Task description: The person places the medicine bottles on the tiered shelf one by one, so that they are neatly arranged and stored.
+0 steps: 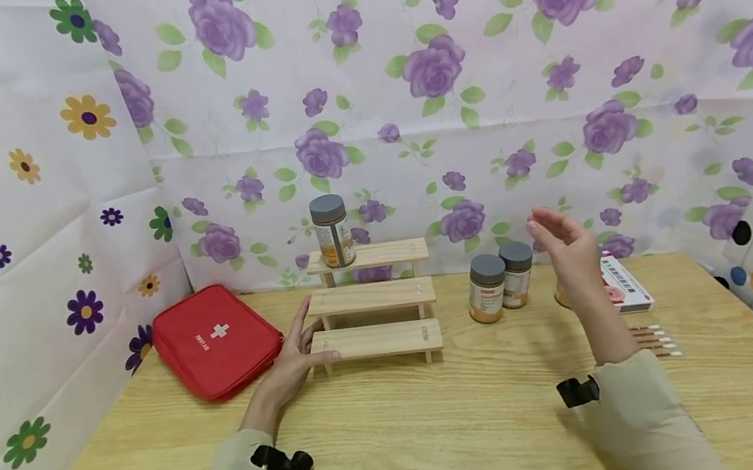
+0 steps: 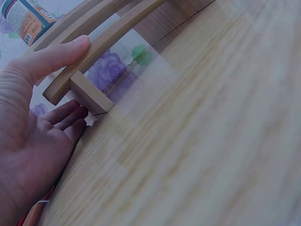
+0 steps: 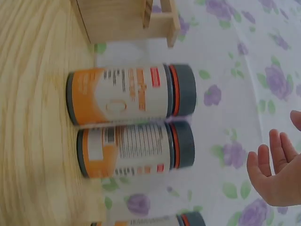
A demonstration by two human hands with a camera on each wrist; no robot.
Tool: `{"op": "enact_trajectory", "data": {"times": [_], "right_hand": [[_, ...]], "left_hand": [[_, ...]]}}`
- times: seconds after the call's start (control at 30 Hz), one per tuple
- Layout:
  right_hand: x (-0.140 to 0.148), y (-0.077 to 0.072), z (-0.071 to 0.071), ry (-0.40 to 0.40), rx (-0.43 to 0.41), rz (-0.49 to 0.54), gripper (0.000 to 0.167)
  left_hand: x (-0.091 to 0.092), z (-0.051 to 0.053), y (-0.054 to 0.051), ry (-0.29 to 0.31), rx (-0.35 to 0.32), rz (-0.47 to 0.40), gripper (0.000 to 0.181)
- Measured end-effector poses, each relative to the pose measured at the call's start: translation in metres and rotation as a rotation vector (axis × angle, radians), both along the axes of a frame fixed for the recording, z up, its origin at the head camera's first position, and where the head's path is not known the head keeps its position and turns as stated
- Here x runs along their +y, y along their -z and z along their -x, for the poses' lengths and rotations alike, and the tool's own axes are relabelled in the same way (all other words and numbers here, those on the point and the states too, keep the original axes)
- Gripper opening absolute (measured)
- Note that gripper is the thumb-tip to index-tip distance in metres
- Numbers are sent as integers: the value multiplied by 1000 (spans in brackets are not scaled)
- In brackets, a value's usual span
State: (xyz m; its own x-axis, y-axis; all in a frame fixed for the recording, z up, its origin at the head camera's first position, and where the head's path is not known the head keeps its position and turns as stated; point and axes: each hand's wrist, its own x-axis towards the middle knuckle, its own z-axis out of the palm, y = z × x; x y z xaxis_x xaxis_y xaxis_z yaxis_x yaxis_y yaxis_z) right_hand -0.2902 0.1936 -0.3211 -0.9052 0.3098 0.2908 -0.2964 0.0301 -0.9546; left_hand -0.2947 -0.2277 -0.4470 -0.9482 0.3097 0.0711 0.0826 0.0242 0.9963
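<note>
A three-step wooden stand (image 1: 377, 338) is on the table. My left hand (image 1: 291, 364) holds the left end of its lowest step, the thumb over the plank and the fingers curled by the leg (image 2: 89, 93). One grey-lidded supplement jar (image 1: 333, 236) stands upright on the top step. Right of the stand, two similar jars (image 1: 487, 292) (image 1: 517, 277) stand close together. My right hand (image 1: 571, 254) is raised beside them, empty, its fingers loosely bent. Behind its wrist, another jar (image 1: 562, 295) is mostly hidden; the right wrist view cuts this jar (image 3: 155, 221) off at the bottom edge.
A red first-aid pouch (image 1: 214, 345) lies left of the stand, close to my left hand. At the right, a white box (image 1: 625, 284) and several cotton swabs (image 1: 658, 341) lie partly behind my right forearm. Flowered cloth (image 1: 355, 57) hangs behind the table.
</note>
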Motion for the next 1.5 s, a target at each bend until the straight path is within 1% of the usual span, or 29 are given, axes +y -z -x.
{"op": "enact_trajectory", "data": {"times": [0.17,0.33,0.43,0.57,0.63,0.73,0.8,0.87,1.0,1.1,1.2,1.33,1.5], "right_hand": [[19,0,3,45,-48,-23,45],[34,3,7,98,-103,-41,53],[43,5,9,140,-135,-11,54],[53,9,11,199,-150,50,54],[57,12,13,218,-169,49,57],[62,17,16,228,-212,10,62],[63,20,19,208,-242,-12,67],[65,24,21,171,-266,-29,72],[75,32,20,52,-332,-64,86],[83,39,22,-41,-374,-113,94],[90,46,22,-105,-394,-170,99],[95,51,24,-142,-399,-235,98],[94,55,26,-153,-428,-250,93]], "left_hand": [[-1,-2,-2,-4,8,7,109],[-2,-4,-3,-7,5,12,109],[-1,-3,-3,-1,1,17,110],[1,-1,-3,5,-11,18,110],[1,-1,-4,7,-13,20,110],[0,-2,-4,5,-11,24,110],[-1,-3,-4,1,-9,24,111],[-1,-3,-4,4,-7,25,110],[0,-2,-3,15,-8,23,110],[0,-2,-3,17,-15,15,110],[1,-2,-3,20,-20,4,110],[1,-1,-2,28,-12,4,109],[1,-2,-3,18,-5,6,110]]}}
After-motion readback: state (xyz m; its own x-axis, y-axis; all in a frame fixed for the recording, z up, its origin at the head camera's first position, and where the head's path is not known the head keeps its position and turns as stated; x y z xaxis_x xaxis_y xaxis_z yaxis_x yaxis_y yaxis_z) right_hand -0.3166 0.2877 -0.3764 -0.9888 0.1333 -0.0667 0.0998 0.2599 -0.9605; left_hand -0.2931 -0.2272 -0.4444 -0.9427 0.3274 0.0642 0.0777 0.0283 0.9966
